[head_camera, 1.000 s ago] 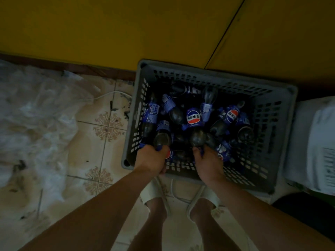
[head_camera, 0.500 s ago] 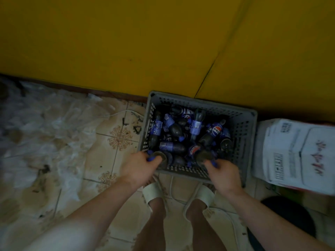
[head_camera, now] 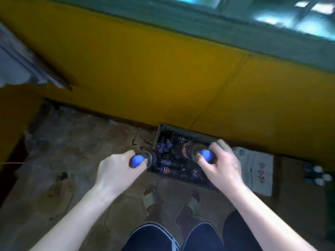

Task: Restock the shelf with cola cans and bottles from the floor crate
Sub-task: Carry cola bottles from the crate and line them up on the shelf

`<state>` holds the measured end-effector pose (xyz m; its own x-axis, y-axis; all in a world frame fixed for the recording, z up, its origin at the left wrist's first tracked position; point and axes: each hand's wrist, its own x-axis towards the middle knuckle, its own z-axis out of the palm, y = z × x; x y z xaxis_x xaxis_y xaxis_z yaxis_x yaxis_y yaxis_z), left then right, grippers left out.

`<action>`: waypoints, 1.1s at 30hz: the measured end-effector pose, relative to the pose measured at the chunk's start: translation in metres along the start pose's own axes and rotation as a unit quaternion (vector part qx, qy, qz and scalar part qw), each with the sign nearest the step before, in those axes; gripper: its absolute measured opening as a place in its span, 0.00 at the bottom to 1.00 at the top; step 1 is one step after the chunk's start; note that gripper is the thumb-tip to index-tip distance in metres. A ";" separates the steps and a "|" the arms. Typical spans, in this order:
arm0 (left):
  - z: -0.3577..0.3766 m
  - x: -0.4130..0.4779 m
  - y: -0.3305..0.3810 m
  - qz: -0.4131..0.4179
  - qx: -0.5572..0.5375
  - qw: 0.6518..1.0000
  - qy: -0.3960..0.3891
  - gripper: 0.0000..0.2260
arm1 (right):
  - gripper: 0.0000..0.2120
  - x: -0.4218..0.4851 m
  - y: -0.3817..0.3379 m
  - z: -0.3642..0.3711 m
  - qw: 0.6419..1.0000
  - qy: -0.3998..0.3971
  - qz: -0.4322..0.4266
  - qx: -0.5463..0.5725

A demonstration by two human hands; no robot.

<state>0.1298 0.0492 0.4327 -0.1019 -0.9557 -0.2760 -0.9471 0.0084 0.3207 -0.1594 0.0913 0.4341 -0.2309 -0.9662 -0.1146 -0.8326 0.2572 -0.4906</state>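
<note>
- Yellow panel (head_camera: 145, 78) is filling the background, rising from a tiled floor (head_camera: 72, 160). A blurred green ledge (head_camera: 199, 28) is running along its top.
- Left bottle (head_camera: 145, 158) and right bottle (head_camera: 190, 151) are hanging roughly upright, blue caps facing the camera and bodies pointing down.
- Left hand (head_camera: 116, 171) is gripping its bottle round the neck; right hand (head_camera: 223, 165) is doing the same with the other.
- Both hands are hovering well apart and about level, above the crate (head_camera: 183, 130), which is sitting against the panel with more bottles lying in it.
- That ledge, probably where the stock is going, is lying up and ahead of both hands, so neither is looking nearer.
- White box (head_camera: 257, 171) is sitting just right of the crate.
</note>
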 end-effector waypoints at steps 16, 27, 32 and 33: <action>-0.106 -0.172 -0.006 -0.035 -0.062 0.972 0.223 0.16 | 0.09 -0.042 -0.103 -0.105 0.925 -0.188 -0.299 0.139; -0.090 -0.345 0.057 -0.215 -0.309 0.819 0.433 0.07 | 0.17 -0.086 -0.142 -0.109 0.826 -0.333 -0.352 0.288; -0.126 -0.431 0.062 -0.208 -0.235 0.828 0.464 0.07 | 0.25 -0.144 -0.204 -0.108 0.751 -0.424 -0.441 0.249; -0.130 -0.449 0.061 -0.211 -0.223 0.827 0.471 0.08 | 0.25 -0.162 -0.220 -0.111 0.734 -0.435 -0.464 0.239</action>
<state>0.1570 0.4408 0.6939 0.6895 -0.6533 0.3126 -0.6107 -0.2925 0.7359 0.0052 0.1935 0.6562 0.9055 -0.4207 0.0555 -0.1077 -0.3543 -0.9289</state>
